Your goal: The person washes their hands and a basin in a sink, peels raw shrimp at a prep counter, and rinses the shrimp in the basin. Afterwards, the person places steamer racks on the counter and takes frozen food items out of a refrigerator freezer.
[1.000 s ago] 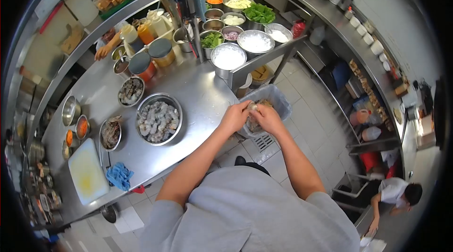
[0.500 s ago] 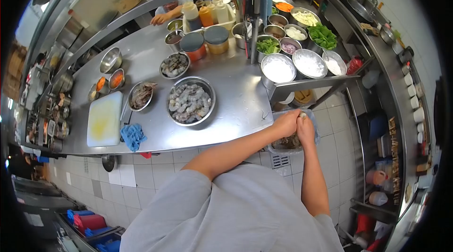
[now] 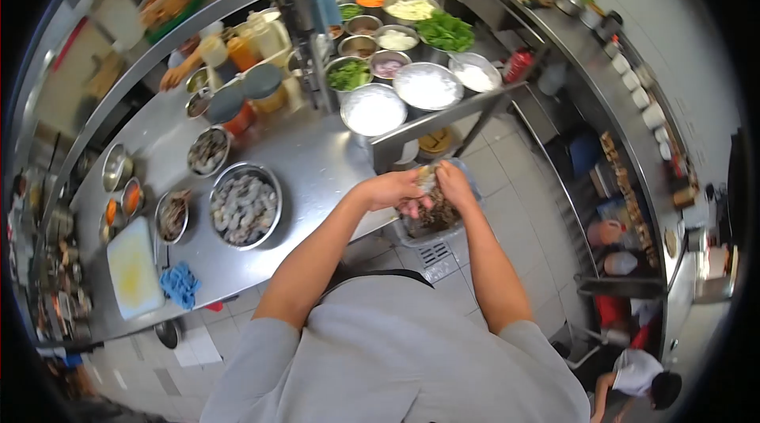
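Note:
A greyish shrimp is between my two hands, above a clear plastic tub with brown shrimp scraps inside. My left hand has its thumb and fingers around the shrimp from the left, the lower fingers somewhat spread. On the other side, my right hand pinches it with curled fingers. To the left on the steel table stands a large metal bowl full of grey peeled-looking shrimp. Behind it is a smaller bowl of dark shrimp; a bowl of brownish pieces sits further left.
A white cutting board and blue cloth lie at the table's left. Bins of white powder and cut vegetables stand beyond my hands. A steel shelf post rises at the back. Another person is at lower right.
The view has swung right, so the table sits further left. My hands, close together before, have parted slightly, showing the shrimp and more of the tub. A person has come into view at lower right.

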{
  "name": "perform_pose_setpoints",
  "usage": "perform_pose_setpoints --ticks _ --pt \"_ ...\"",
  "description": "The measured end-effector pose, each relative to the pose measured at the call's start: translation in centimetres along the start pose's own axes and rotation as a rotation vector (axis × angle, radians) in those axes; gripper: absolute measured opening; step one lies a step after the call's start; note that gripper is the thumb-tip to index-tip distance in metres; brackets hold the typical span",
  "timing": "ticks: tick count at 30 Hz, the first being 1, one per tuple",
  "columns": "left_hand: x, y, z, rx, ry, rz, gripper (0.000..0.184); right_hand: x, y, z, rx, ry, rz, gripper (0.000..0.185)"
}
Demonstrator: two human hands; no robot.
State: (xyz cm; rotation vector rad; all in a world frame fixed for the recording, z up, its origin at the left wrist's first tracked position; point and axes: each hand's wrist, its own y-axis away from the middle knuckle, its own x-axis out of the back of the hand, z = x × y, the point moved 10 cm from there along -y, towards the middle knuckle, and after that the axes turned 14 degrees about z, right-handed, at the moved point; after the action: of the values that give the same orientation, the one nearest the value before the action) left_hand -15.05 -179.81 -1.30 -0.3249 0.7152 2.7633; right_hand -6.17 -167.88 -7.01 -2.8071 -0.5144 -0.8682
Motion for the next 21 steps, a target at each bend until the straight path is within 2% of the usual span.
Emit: perform_pose_setpoints --ticks 4,7,9,11,12,14,15,17,18,20,21 --pt "0.1 0.2 -1.8 0.099 -0.074 -0.005 0.049 1.9 -1.2 1.8 -0.064 0.016 0.132 0.032" --pt "0.8 -0.1 -3.0 0.118 -0.116 0.058 0.046 3.0 -1.7 3.3 -0.094 0.067 0.19 0.028" --pt "2.0 -0.9 -2.9 0.074 0.003 0.187 0.04 3.3 -1.5 4.1 -0.107 0.11 0.193 0.025" --pt "2.6 -1.4 -3.4 0.058 0.024 0.242 0.037 4.0 -0.8 2.1 0.128 0.271 0.284 0.034" --pt "3.2 -1.3 -3.1 0.043 0.05 0.305 0.035 3.8 -0.8 2.5 0.13 0.27 0.288 0.034" --pt "3.4 -1.3 -2.9 0.031 0.035 0.323 0.031 3.8 -0.7 1.7 0.27 0.38 0.408 0.053" --pt "3.5 -1.2 -2.9 0.023 0.024 0.34 0.028 4.1 -0.2 0.2 0.274 0.377 0.406 0.053" --pt "3.3 -1.4 -2.9 0.021 0.013 0.346 0.023 2.5 1.5 -2.9 -0.021 -0.241 0.029 0.053" --pt "3.2 -1.4 -2.6 0.02 0.0 0.346 0.019 2.3 2.0 -3.6 -0.016 -0.239 0.026 0.053" --pt "3.0 -1.2 -2.2 0.023 -0.044 0.33 0.016 0.7 3.5 -5.6 0.031 -0.389 -0.143 0.048" --pt "2.8 -1.1 -2.0 0.031 -0.092 0.311 0.014 0.4 3.6 -5.6 0.032 -0.479 -0.135 0.033"
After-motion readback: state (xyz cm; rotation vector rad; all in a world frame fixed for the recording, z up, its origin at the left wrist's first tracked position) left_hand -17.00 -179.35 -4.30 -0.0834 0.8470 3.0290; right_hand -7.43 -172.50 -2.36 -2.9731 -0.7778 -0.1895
